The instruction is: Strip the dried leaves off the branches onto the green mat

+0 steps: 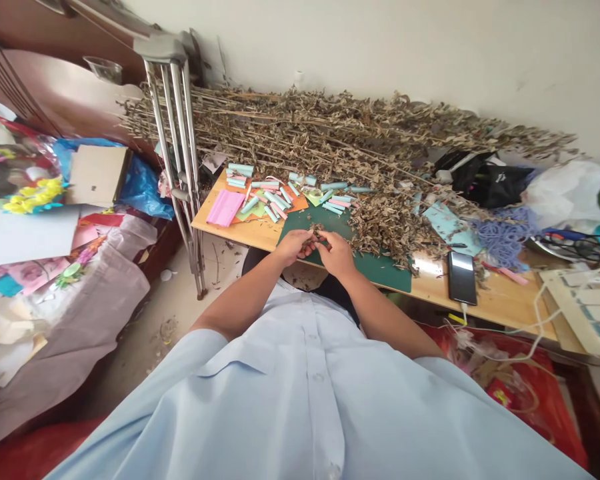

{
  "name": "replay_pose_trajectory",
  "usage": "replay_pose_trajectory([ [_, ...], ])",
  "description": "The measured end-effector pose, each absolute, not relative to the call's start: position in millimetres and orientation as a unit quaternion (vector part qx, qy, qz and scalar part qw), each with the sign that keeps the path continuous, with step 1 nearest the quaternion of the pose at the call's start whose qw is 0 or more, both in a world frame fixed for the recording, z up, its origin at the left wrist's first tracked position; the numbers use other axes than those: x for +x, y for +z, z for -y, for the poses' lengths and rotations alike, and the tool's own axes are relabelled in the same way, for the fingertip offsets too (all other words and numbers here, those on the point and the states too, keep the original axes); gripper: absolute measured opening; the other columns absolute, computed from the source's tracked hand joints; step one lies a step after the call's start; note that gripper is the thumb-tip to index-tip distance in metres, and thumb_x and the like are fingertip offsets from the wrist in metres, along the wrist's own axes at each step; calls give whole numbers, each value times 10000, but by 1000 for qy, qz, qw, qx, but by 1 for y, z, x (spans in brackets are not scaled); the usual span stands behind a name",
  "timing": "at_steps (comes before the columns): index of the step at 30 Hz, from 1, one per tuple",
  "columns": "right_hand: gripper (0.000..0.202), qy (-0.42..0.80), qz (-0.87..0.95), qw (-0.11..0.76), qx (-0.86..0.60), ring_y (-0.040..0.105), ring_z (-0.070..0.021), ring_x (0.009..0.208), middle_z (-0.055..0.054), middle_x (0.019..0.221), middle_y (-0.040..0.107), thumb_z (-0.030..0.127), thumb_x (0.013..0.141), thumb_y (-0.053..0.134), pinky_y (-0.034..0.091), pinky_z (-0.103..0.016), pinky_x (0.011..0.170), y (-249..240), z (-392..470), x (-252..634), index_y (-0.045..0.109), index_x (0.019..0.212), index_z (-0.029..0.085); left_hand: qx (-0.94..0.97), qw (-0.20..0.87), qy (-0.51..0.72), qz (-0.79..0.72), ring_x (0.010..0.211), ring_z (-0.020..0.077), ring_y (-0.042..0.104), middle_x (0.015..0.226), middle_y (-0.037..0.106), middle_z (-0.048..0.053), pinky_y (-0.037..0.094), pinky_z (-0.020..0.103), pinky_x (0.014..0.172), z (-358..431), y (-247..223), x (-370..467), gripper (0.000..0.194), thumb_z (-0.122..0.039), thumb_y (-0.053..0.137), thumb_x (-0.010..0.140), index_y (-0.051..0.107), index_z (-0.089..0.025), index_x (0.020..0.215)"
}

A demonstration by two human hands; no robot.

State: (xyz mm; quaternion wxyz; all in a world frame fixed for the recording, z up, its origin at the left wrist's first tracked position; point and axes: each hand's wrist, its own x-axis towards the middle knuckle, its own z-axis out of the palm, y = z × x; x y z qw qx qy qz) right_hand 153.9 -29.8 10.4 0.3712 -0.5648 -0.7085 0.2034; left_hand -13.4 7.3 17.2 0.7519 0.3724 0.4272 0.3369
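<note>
At the front edge of the table, over a dark green mat (380, 270), my two hands meet with fingers closed. My left hand (296, 247) is curled around a small clump of dried leaves (317, 230). From the other side, my right hand (337, 255) pinches at the same clump. A loose pile of dried leaves (390, 227) lies on the mat just right of my hands. Beyond them lie several small blue and pink paper rolls (279, 199) and a folded pink paper (225, 208).
Long dried stalks (300, 127) cover the back of the table along the wall. A crutch (175, 147) stands at the left. To the right are a phone (463, 277) on a cable, purple yarn (507, 233) and a power strip (587, 307). A cluttered bed (95, 293) is far left.
</note>
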Motion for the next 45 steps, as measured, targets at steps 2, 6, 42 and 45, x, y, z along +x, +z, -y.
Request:
replay_pose_trajectory([
  [2,262,208,715,368,-557,630,-211,824,-81,1045,712,280,901,585,531,-368,820,9,24,152,705,1126,223,383,745,333,-434,455,66,514,672,617,36,224,180,381,-7,18,-13,303,-416,628,905,628,-125,823],
  [6,178,202,718,367,-556,636,-226,875,-71,952,713,298,931,548,516,-370,847,8,20,152,713,930,231,399,737,324,-440,463,59,500,676,615,34,213,181,386,-5,19,-12,311,-418,657,883,611,-129,777],
  [42,294,391,547,437,-597,612,-177,557,-8,690,682,445,844,613,513,-322,594,11,15,154,650,1007,204,446,690,313,-477,477,50,503,669,616,9,293,173,432,-1,22,-9,159,-279,665,850,633,-135,793],
  [45,289,417,538,425,-596,613,-164,559,-36,768,718,417,744,703,505,-307,561,11,11,156,675,921,190,458,684,307,-477,472,53,494,656,605,7,288,173,427,-1,21,-9,160,-274,654,856,628,-137,777],
])
